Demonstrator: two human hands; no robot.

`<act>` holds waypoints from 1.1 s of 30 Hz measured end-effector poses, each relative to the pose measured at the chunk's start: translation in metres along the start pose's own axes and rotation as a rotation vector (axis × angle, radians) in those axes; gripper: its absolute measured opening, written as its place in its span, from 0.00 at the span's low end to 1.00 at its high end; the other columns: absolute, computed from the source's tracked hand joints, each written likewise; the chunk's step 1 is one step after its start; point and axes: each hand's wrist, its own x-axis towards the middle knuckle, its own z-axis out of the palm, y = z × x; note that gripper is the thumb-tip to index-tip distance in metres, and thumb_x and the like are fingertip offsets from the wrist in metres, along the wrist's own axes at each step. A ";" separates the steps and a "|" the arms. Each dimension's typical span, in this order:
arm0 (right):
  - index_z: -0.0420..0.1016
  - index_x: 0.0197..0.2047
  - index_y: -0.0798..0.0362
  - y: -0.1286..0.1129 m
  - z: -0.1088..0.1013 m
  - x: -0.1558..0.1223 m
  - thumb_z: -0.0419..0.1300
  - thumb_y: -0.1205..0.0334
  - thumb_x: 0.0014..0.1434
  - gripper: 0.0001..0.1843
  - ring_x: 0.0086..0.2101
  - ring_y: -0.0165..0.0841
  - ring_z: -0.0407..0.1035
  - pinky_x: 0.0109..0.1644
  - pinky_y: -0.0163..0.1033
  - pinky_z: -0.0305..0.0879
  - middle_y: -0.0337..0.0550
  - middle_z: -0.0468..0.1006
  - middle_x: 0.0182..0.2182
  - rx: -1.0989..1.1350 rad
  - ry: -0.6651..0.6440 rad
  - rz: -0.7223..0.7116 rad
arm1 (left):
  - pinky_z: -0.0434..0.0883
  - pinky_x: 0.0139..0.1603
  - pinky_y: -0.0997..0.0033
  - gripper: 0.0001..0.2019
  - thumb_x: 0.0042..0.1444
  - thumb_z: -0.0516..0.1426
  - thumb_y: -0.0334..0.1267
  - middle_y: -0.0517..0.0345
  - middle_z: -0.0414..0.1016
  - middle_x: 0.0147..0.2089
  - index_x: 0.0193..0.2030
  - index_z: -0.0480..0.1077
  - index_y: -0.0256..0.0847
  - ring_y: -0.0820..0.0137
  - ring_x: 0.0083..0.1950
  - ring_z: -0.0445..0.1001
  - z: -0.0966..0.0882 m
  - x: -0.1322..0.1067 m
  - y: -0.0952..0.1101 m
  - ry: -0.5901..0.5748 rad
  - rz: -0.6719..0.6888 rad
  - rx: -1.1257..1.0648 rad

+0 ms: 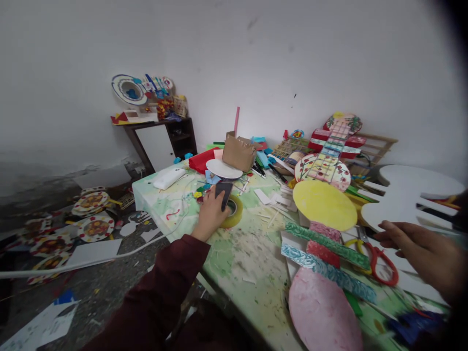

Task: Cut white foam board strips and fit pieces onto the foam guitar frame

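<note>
My left hand (211, 214) has its fingers closed around a dark, flat, phone-like rectangle (224, 191). Just beside and partly behind that hand lies a roll of clear yellowish tape (236, 214) on the table. Over the right side, my right hand (426, 251) holds nothing that I can make out; its fingers are stretched out and slightly bent. White cut-out board pieces (387, 214) lie close to its fingertips. Below them are scissors with red and yellow handles (385, 270). A painted piece with a yellow oval (325, 204), coloured strips and a pink oval (323, 312) lies between my hands.
A cardboard box (238, 153) and a white oval disc (224, 169) stand toward the table's back. A white pouch-like item (168, 178) rests at the left edge. A white cable (142, 247) crosses at left. Decorated plates (95, 228) and scraps litter the floor.
</note>
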 end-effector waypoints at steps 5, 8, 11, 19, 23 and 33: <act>0.76 0.34 0.44 -0.010 -0.002 0.001 0.49 0.33 0.46 0.27 0.36 0.48 0.75 0.38 0.49 0.68 0.45 0.82 0.31 0.088 -0.110 0.044 | 0.63 0.57 0.48 0.23 0.56 0.54 0.38 0.43 0.47 0.71 0.60 0.65 0.42 0.49 0.62 0.60 0.000 -0.013 0.005 0.046 0.096 -0.026; 0.76 0.32 0.44 -0.014 -0.002 0.001 0.49 0.34 0.46 0.26 0.35 0.47 0.75 0.39 0.49 0.67 0.45 0.81 0.30 0.081 -0.117 0.041 | 0.60 0.59 0.49 0.21 0.55 0.55 0.36 0.43 0.49 0.70 0.57 0.67 0.42 0.51 0.63 0.58 0.001 -0.020 0.010 0.057 0.266 -0.081; 0.76 0.32 0.44 -0.012 0.002 0.003 0.49 0.34 0.47 0.25 0.34 0.49 0.74 0.39 0.51 0.66 0.44 0.81 0.29 0.076 -0.109 0.031 | 0.58 0.60 0.49 0.21 0.55 0.55 0.34 0.42 0.51 0.70 0.57 0.67 0.41 0.52 0.64 0.58 0.003 -0.025 0.014 0.031 0.457 -0.145; 0.77 0.34 0.44 -0.002 0.008 0.006 0.50 0.34 0.49 0.26 0.35 0.48 0.74 0.40 0.50 0.67 0.43 0.81 0.29 0.060 -0.128 0.039 | 0.62 0.57 0.51 0.21 0.54 0.55 0.33 0.40 0.52 0.69 0.56 0.67 0.39 0.52 0.60 0.62 0.006 -0.024 0.018 -0.023 0.516 -0.148; 0.76 0.34 0.44 -0.013 0.005 0.002 0.50 0.35 0.48 0.25 0.34 0.47 0.74 0.39 0.49 0.67 0.43 0.82 0.30 0.087 -0.138 0.029 | 0.62 0.58 0.49 0.22 0.52 0.56 0.34 0.38 0.55 0.67 0.56 0.67 0.37 0.51 0.61 0.62 0.006 -0.026 0.020 -0.039 0.399 -0.149; 0.76 0.35 0.46 -0.027 0.000 -0.002 0.49 0.34 0.43 0.29 0.34 0.48 0.74 0.40 0.50 0.66 0.44 0.81 0.30 0.094 -0.148 0.035 | 0.64 0.56 0.59 0.17 0.64 0.45 0.35 0.43 0.74 0.50 0.48 0.73 0.35 0.58 0.55 0.69 -0.017 0.067 -0.021 -0.205 0.168 0.006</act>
